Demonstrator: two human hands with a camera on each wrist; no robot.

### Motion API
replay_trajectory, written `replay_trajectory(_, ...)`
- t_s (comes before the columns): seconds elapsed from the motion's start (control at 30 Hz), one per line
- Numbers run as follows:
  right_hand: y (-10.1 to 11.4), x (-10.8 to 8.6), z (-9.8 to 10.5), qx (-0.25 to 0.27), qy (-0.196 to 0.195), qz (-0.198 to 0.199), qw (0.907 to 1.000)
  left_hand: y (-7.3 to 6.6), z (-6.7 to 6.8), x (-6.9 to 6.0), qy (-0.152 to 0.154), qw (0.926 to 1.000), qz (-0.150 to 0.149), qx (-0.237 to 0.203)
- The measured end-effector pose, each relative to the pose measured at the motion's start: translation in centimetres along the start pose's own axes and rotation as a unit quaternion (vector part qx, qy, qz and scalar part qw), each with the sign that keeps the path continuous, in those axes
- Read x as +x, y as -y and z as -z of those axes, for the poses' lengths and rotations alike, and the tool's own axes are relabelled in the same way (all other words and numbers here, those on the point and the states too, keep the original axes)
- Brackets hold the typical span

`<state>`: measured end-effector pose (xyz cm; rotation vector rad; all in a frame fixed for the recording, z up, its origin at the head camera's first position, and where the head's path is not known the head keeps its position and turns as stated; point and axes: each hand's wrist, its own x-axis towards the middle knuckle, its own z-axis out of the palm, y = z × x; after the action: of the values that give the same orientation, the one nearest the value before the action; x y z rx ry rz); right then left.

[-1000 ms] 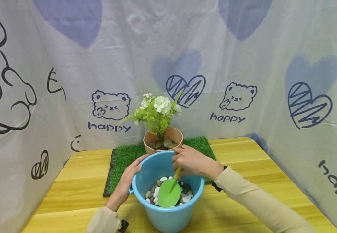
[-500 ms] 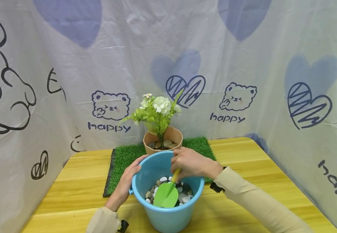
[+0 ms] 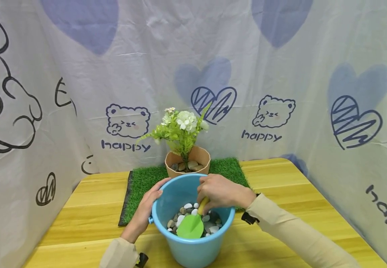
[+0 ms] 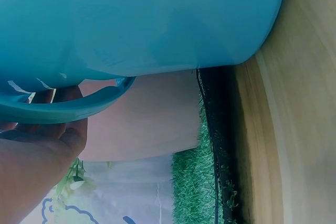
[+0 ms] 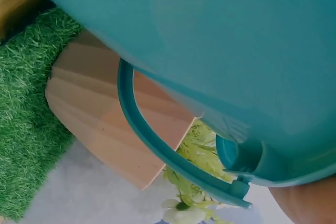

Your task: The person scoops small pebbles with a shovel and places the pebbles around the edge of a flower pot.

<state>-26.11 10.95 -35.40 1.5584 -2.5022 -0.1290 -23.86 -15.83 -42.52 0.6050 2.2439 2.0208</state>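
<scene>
A light blue bucket (image 3: 193, 249) stands on the table in front of me, with grey, white and brown pebbles (image 3: 180, 219) inside. My left hand (image 3: 146, 204) holds its left rim, thumb over the edge and fingers along the outside. In the left wrist view, those fingers (image 4: 65, 129) are behind the bucket's handle (image 4: 79, 109). My right hand (image 3: 221, 191) reaches over the far right rim and grips the yellow handle of a green trowel (image 3: 191, 227). The blade slants down onto the pebbles by the near wall; its tip is hidden behind the near rim.
Just behind the bucket, a pinkish-tan flowerpot (image 3: 171, 163) holds white flowers (image 3: 186, 121), greenery and larger stones. It stands on an artificial grass mat (image 3: 140, 190) on the yellow wooden table (image 3: 89, 208). A printed white cloth (image 3: 166, 44) hangs around the back and sides.
The right hand has lowered a little, and the trowel blade has shifted left and deeper among the pebbles. The left hand and the bucket have kept their places.
</scene>
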Motion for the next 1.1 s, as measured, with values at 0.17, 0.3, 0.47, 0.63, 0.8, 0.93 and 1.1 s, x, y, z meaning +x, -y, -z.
replay_trajectory(0.17,-0.2,0.0,0.4,0.016,0.005,-0.012,0.9998,-0.1,0.0,0.0,-0.003,1.0000,0.000,0.001)
replay_trajectory(0.3,-0.9,-0.2,1.5,0.050,0.004,-0.029,0.9983,-0.1,-0.1,0.1,0.001,1.0000,-0.004,-0.001)
replay_trajectory(0.47,-2.2,-0.6,3.2,0.099,-0.018,-0.065,0.9928,-0.1,0.0,0.0,0.003,0.9999,-0.010,-0.006)
replay_trajectory(0.63,-2.6,-0.8,3.5,0.085,-0.018,-0.074,0.9935,0.0,0.0,0.0,0.005,0.9999,-0.010,-0.003)
replay_trajectory(0.8,-2.1,-0.7,2.9,0.002,-0.040,-0.065,0.9970,0.0,-0.1,-0.1,-0.001,1.0000,-0.006,0.003)
replay_trajectory(0.93,-1.5,-0.7,2.8,-0.074,-0.062,-0.096,0.9906,0.0,-0.2,-0.2,-0.001,1.0000,-0.005,0.005)
replay_trajectory(1.1,-0.7,-0.5,3.0,-0.154,-0.069,-0.102,0.9804,-0.1,-0.1,-0.1,-0.003,1.0000,0.000,0.001)
